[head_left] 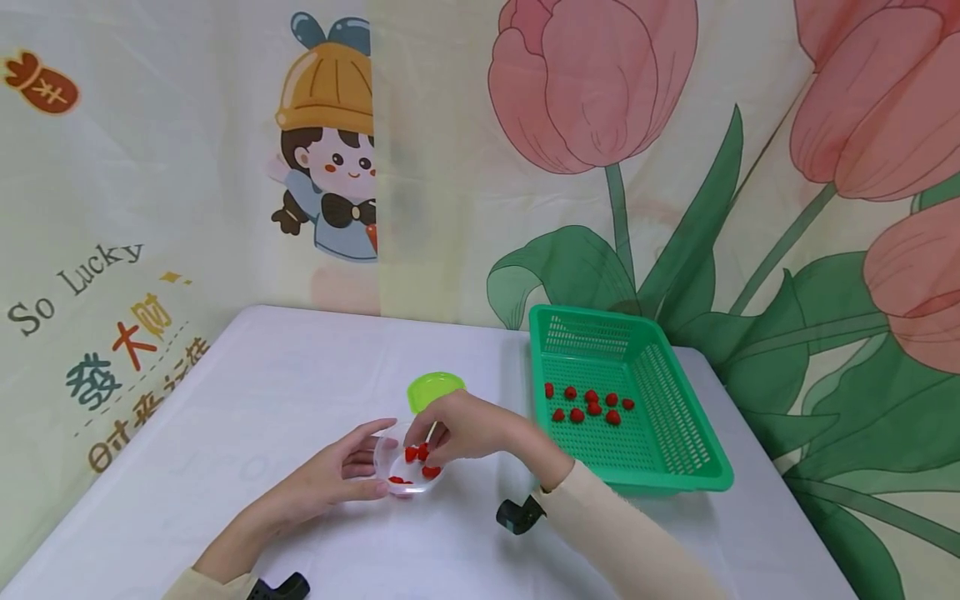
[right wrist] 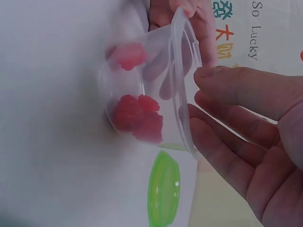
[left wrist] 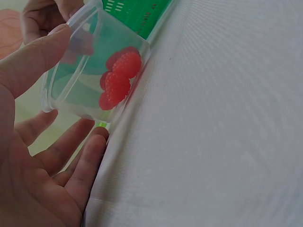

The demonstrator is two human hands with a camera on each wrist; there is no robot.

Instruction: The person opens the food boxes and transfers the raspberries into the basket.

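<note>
A clear plastic cup [head_left: 393, 463] stands on the white table with several red raspberries [head_left: 431, 472] in its bottom. My left hand [head_left: 330, 479] holds the cup from the left. In the left wrist view its thumb [left wrist: 45, 54] lies on the rim, and the other fingers are on the cup's far side. My right hand [head_left: 465, 425] reaches over the cup from the right, fingertips at the opening. The right wrist view shows its thumb and fingers [right wrist: 215, 149] right by the rim, with no raspberry visible between them.
A bright green lid [head_left: 435, 386] lies just behind the cup. To the right stands a green slotted basket [head_left: 693, 483] with several raspberries [head_left: 592, 408] on its floor. Each wrist wears a small black camera [head_left: 520, 517]. A printed cloth [head_left: 435, 167] hangs behind the table.
</note>
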